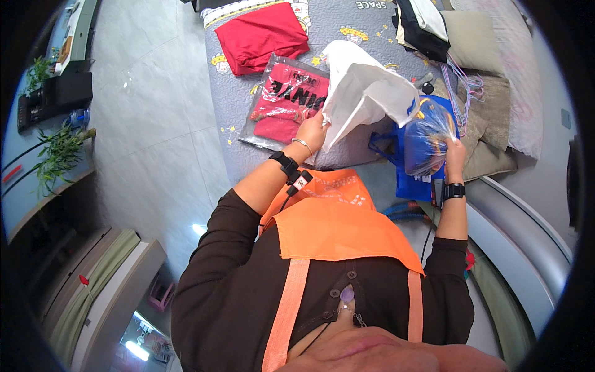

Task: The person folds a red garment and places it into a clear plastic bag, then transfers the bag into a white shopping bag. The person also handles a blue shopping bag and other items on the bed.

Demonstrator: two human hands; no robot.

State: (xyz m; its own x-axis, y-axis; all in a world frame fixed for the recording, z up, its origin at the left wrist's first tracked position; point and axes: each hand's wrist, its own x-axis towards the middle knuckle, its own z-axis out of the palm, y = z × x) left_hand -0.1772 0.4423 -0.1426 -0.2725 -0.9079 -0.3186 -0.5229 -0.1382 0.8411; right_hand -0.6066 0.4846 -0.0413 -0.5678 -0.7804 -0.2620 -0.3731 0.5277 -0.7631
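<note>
My left hand (312, 132) is closed on the edge of a white bag (360, 88), which hangs with its mouth spread above the bed. My right hand (454, 156) grips the gathered neck of a clear plastic bag (425, 139) with blue and yellow contents that I cannot make out. Behind that clear bag is a blue tote bag (404, 183) with handles, at the bed's edge. Beside my left hand, a red garment in a clear plastic package (288, 100) lies on the quilt. Farther back is a folded red cloth (262, 37).
A grey quilted bedspread (325, 14) covers the bed. At the right are folded dark and white clothes (425, 32), several plastic hangers (460, 93) and cushions (474, 42). A curved bed frame (520, 237) runs along my right side. Potted greenery (60, 153) stands at the far left.
</note>
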